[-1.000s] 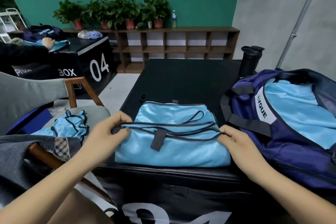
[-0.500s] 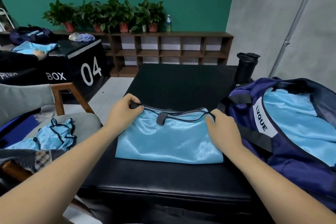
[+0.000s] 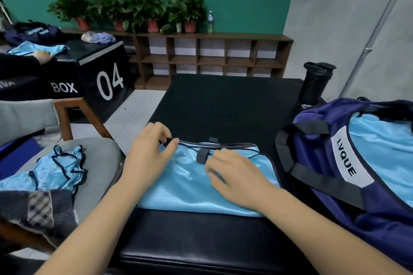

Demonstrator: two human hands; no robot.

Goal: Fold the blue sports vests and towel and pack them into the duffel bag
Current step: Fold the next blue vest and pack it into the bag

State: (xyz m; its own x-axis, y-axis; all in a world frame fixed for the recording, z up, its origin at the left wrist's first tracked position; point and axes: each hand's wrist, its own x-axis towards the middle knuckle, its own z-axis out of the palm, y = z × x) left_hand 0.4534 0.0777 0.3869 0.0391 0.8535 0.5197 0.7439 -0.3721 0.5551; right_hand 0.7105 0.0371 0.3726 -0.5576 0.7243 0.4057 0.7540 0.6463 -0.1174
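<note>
Since the earlier view the right hand has slid from the folded vest's right edge toward its middle, fingers bent onto the cloth (blurred, so I cannot tell whether they pinch it). That vest lies flat on the black counter. Farther up, the left hand pinches the dark trim at its far left corner. Another vest lies crumpled on the chair at left. The open duffel bag sits just right, with a black bottle behind it.
</note>
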